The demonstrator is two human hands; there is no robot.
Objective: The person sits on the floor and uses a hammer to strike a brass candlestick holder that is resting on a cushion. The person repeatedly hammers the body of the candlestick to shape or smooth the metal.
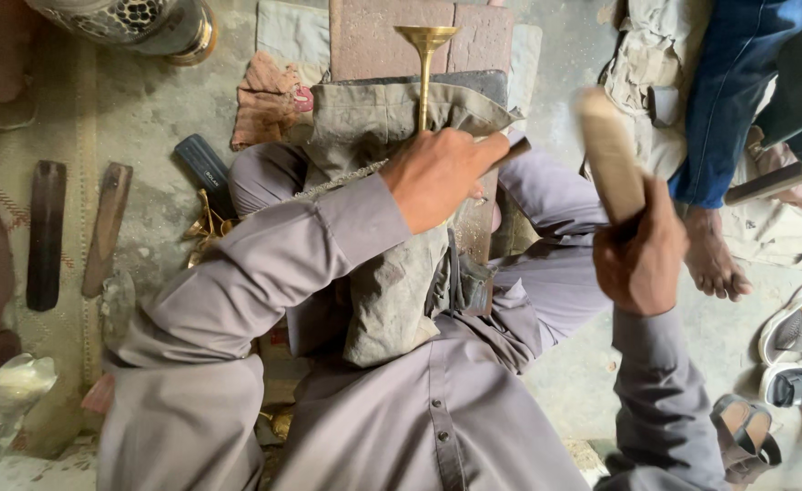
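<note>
My left hand (437, 177) grips the lower end of a slim brass stem with a flared cup top (425, 55), held upright over a worn grey cloth (392, 273) draped across my lap. Raised at the right, my right hand (639, 259) is closed around the handle of a wooden mallet or block (610, 155), which is blurred. A dark tool tip (514, 150) pokes out past my left fingers. I sit cross-legged in grey clothing.
Two dark flat files or bars (46, 232) (107, 227) lie on the mat at left, beside small brass pieces (205, 227). Another person's bare foot (712, 259) and blue trousers are at right. Sandals and shoes (796, 323) sit at lower right. A pinkish rag (269, 100) lies ahead.
</note>
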